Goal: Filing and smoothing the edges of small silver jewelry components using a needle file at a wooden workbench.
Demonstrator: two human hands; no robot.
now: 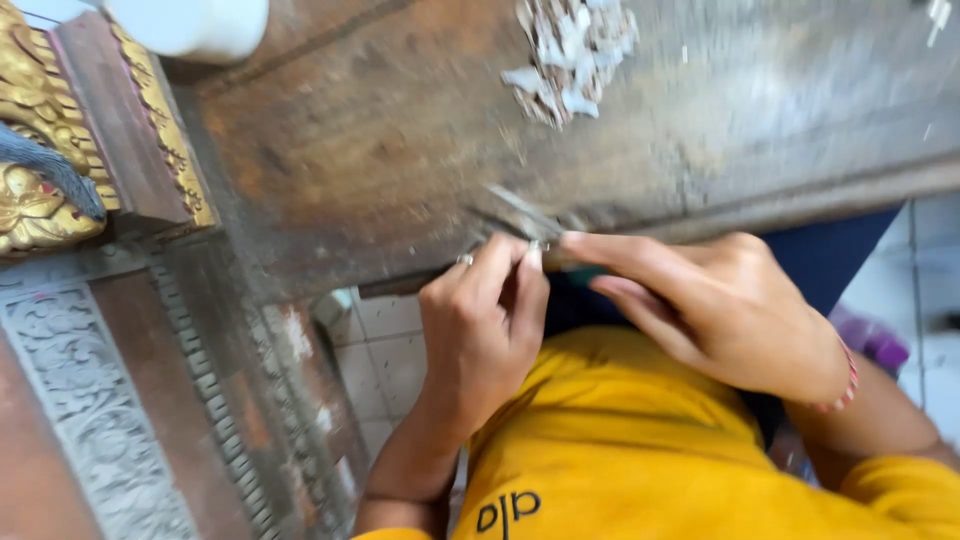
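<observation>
Plainly, both hands were busy at the near edge of the worn wooden table [420,130], and the work looked fiddly. The left hand [480,320] had its fingers pinched together on something very small and pale, right at the table's lip; what the piece was, I could not tell, it was too small and blurred. The right hand [720,310] was closed around a thin metal tool [522,212], its blade angled up and away over the wood, with a bit of green handle showing beneath the fingers. The two hands met fingertip to fingertip, so the small piece sat between them, just above the person's yellow shirt [620,450].

To my eye, the risk lay in that closeness. The blade ran just beside the left fingertips, and a slip under pressure could have driven it into the thumb or forefinger. The pinch was slight too; had it loosened, the piece could have dropped past the table edge to the tiled floor [385,350] below and been hard to find. A heap of pale shavings [570,50] lay well apart, farther up the table. To the left stood a carved gilded ornament [40,130] and a carved grey panel [90,420], neither touched.
</observation>
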